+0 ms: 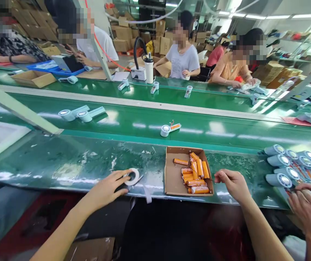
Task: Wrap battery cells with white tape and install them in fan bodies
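A roll of white tape (pixel 132 177) lies near the front edge of the green bench, and my left hand (pixel 113 185) rests against its left side with the fingers apart. To the right, a shallow cardboard box (pixel 175 181) holds several orange battery cells (pixel 195 170) with thin wires. Just beyond the box's right side is my right hand (pixel 233 183), thumb and forefinger pressed together; what they pinch, if anything, is too small to make out. A strip of white tape (pixel 147 194) hangs over the bench edge between my left hand and the box.
Several light-blue round-headed units (pixel 279 180) stand at the right, beside another person's hands (pixel 305 206). A unit with an orange cell (pixel 165 131) lies on the green conveyor (pixel 133 125). A slanted metal post (pixel 21 105) rises at left. People sit across the line.
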### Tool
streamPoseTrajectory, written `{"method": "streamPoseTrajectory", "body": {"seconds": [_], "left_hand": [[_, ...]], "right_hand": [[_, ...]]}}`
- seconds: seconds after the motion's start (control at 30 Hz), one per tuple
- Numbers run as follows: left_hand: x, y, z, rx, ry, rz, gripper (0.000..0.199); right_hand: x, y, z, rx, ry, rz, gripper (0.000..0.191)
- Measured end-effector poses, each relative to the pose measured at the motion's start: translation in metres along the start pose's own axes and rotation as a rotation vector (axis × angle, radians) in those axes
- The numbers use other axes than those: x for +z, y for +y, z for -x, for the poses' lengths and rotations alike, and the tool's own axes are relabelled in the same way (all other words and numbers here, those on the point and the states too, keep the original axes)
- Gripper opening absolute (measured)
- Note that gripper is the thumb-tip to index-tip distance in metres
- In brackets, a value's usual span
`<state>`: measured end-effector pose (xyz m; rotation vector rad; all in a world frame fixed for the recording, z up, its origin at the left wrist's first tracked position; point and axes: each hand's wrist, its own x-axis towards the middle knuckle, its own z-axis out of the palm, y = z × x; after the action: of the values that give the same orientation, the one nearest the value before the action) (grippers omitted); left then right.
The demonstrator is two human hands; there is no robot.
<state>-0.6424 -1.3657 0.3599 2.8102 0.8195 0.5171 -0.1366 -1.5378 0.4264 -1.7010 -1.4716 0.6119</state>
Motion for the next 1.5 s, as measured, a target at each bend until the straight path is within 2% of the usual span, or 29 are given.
{"method": "streamPoseTrajectory", "body": {"seconds": [0.07,0.13,0.23,0.27,0.33,0.37,0.4,0.47,0.5,0.53,0.57,0.6,0.67,0.7,0.77,0.83,0.87,0.93,1.03,1.1,1.17,1.23,1.3,1.4,1.5], "left_hand": [[0.003,0.019,0.022,-0.019,0.15,-0.083,0.019],[0.0,0.044,0.021,-0.017,0.302,-0.128,0.009],[-0.015,0.075,0.005,0.062,0.417,-0.123,0.012],[-0.022,0.081,0.001,0.097,0.424,-0.12,0.014],[-0.036,0.086,-0.002,0.146,0.418,-0.146,0.017],[-0.042,0.085,0.001,0.152,0.406,-0.181,0.018],[-0.048,0.081,0.006,0.153,0.39,-0.226,0.017],[-0.057,0.067,0.02,0.139,0.356,-0.336,0.016],[-0.06,0.059,0.029,0.122,0.35,-0.389,0.016],[-0.063,0.05,0.037,0.097,0.361,-0.435,0.017],[-0.065,0.042,0.045,0.063,0.406,-0.471,0.018],[-0.067,0.036,0.05,0.025,0.48,-0.497,0.02],[-0.069,0.028,0.053,-0.031,0.668,-0.502,0.031],[-0.069,0.027,0.051,-0.04,0.743,-0.475,0.039],[-0.068,0.034,0.038,-0.023,0.788,-0.386,0.045],[-0.064,0.047,0.02,0.006,0.715,-0.296,0.038],[-0.06,0.055,0.01,0.022,0.666,-0.26,0.032],[-0.053,0.073,-0.009,0.07,0.573,-0.204,0.023],[-0.043,0.099,-0.031,0.164,0.461,-0.135,0.018],[-0.039,0.113,-0.04,0.216,0.398,-0.122,0.018],[-0.037,0.123,-0.046,0.244,0.342,-0.152,0.019],[-0.035,0.128,-0.048,0.249,0.281,-0.209,0.021],[-0.034,0.131,-0.049,0.245,0.23,-0.252,0.023],[-0.034,0.135,-0.05,0.256,0.209,-0.29,0.023],[-0.036,0.141,-0.053,0.271,0.205,-0.334,0.02]], "right_hand": [[0.027,-0.022,0.014,-0.036,-0.063,-0.125,0.043],[0.066,-0.052,0.015,0.01,-0.219,-0.306,0.032],[0.13,-0.097,0.011,0.1,-0.596,-0.563,0.068],[0.148,-0.109,0.01,0.095,-0.704,-0.592,0.067],[0.176,-0.124,0.011,0.034,-0.866,-0.567,0.039],[0.184,-0.128,0.014,-0.011,-0.942,-0.537,0.034],[0.188,-0.129,0.017,-0.06,-1.029,-0.506,0.039],[0.184,-0.128,0.023,-0.2,-1.178,-0.414,0.046],[0.178,-0.125,0.023,-0.287,-1.203,-0.335,0.043],[0.17,-0.123,0.02,-0.365,-1.167,-0.237,0.039],[0.161,-0.12,0.014,-0.42,-1.067,-0.121,0.036],[0.152,-0.117,0.004,-0.441,-0.915,0.016,0.034],[0.134,-0.108,-0.027,-0.382,-0.596,0.337,0.03],[0.126,-0.103,-0.045,-0.32,-0.486,0.508,0.027],[0.116,-0.091,-0.08,-0.21,-0.427,0.776,0.022],[0.111,-0.082,-0.103,-0.163,-0.482,0.872,0.02],[0.109,-0.079,-0.109,-0.168,-0.5,0.852,0.023],[0.106,-0.078,-0.109,-0.211,-0.465,0.64,0.03],[0.101,-0.088,-0.087,-0.223,-0.314,0.02,0.034],[0.097,-0.098,-0.067,-0.154,-0.275,-0.304,0.036],[0.093,-0.108,-0.049,-0.052,-0.306,-0.443,0.044],[0.091,-0.115,-0.035,0.024,-0.33,-0.442,0.053],[0.09,-0.118,-0.026,0.029,-0.286,-0.343,0.061],[0.093,-0.118,-0.017,-0.07,-0.187,-0.132,0.064],[0.1,-0.116,-0.012,-0.171,-0.205,0.022,0.061]]}}
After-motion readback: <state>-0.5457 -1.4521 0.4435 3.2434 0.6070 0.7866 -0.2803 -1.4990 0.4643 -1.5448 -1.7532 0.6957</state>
